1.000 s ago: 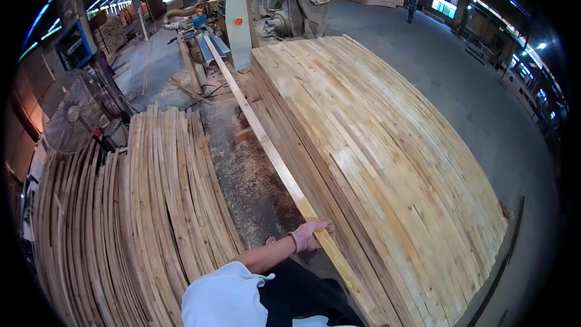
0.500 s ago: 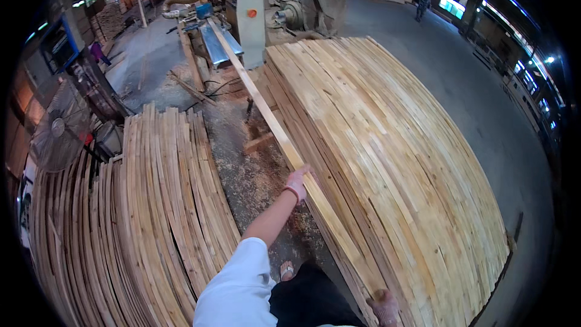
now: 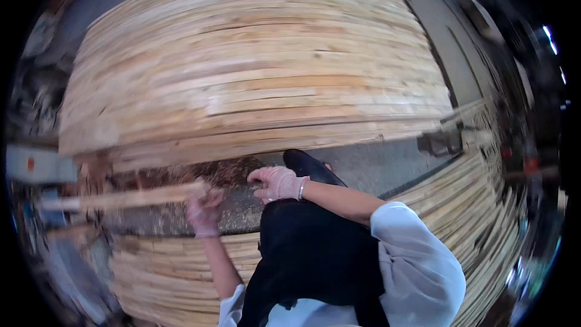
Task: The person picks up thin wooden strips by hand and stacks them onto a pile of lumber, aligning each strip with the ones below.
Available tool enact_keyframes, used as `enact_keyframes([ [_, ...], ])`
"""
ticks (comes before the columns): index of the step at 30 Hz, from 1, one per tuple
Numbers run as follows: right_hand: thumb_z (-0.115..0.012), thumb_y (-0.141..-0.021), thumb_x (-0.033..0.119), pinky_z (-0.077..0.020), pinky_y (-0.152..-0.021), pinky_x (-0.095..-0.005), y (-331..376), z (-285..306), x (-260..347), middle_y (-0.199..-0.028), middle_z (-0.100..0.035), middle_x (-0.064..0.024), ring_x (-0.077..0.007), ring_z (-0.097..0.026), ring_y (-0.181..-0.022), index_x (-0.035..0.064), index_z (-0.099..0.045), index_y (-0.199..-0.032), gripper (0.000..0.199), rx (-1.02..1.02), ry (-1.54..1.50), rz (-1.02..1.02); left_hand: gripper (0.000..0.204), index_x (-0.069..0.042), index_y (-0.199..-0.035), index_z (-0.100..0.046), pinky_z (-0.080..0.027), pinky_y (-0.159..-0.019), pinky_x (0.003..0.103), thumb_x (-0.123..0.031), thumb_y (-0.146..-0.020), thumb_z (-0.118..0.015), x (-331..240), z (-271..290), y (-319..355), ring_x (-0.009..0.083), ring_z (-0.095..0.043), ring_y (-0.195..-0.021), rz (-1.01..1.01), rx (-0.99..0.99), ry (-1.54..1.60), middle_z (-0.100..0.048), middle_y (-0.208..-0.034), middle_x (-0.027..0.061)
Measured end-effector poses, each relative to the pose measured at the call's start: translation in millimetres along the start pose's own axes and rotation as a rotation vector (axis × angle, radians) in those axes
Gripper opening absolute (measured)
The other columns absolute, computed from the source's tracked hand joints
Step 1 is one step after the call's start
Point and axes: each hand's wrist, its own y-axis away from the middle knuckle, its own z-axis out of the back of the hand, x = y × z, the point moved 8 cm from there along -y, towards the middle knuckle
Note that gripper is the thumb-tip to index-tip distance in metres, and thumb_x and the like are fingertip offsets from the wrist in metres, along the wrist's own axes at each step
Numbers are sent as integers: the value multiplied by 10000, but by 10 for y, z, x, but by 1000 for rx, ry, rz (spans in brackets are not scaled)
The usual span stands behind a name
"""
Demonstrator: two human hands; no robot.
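Note:
My left hand (image 3: 204, 213), in a pale pinkish work glove, is closed round the near end of a long wooden strip (image 3: 136, 197). The strip runs off to the left, where its far part is blurred. Close to that end, just to its right, my right hand (image 3: 279, 183) hovers in a matching glove, its fingers loosely apart and holding nothing visible. A broad stack of pale wooden strips (image 3: 260, 66) lies beyond both hands.
A second pile of strips (image 3: 175, 266) lies on the near side, to the left of my legs, and more strips (image 3: 466, 206) are at the right. Between the piles, sawdust (image 3: 242, 172) covers the floor. At the far left stands a light machine cabinet (image 3: 39, 165) with an orange-red button.
My view has swung right, so the big stack now lies across the top. My right hand has let go of the strip's near end; my left hand now holds it there.

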Motion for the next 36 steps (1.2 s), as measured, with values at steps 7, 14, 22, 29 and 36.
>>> enact_keyframes([
  [7, -549, -935, 299, -460, -587, -352, 945, -383, -2605, -706, -475, -22, -191, -509, -593, 158, -570, -883, 152, -366, -1827, -614, 353, -91, -1124, -613, -538, -755, 365, -397, -948, -621, 132, -307, -49, 169, -561, -827, -79, -71, 107, -597, -911, 39],
  [14, -419, -1007, 424, -461, -812, -449, 1933, -172, -4885, -1087, -593, -112, -281, -531, -1008, 119, -550, -1191, 379, -1100, -1931, -810, 327, -158, -716, -386, -382, -626, 301, -268, -939, -597, 2295, -1687, -233, 140, -362, -638, 487, -17, -78, -338, -693, -26],
  [22, -419, -1016, 483, -464, -976, -540, 2288, -46, -6363, -1398, -553, -135, -362, -576, -1166, 126, -475, -1414, 538, -1478, -2244, -845, 156, -125, -983, -594, -564, -794, 471, -276, -969, -628, 4104, -1999, -1008, 236, -636, -827, 817, -167, -590, -656, -912, 54],
  [29, -438, -994, 491, -468, -1006, -530, 2009, 195, -7116, -1339, -613, -88, -329, -577, -1217, 135, -547, -1359, 522, -1765, -2444, -460, 247, -105, -1000, -605, -553, -795, 499, -343, -949, -648, 4418, -1671, -1403, 258, -651, -880, 827, -451, -544, -660, -932, 66],
  [36, -406, -1012, 405, -460, -1046, -487, 2132, 81, -7184, -1444, -539, -60, -326, -537, -1276, 131, -492, -1422, 501, -1855, -2425, -492, 214, -97, -1022, -619, -562, -764, 489, -296, -948, -647, 4401, -1632, -1564, 259, -658, -848, 683, -512, -619, -667, -948, 62],
])
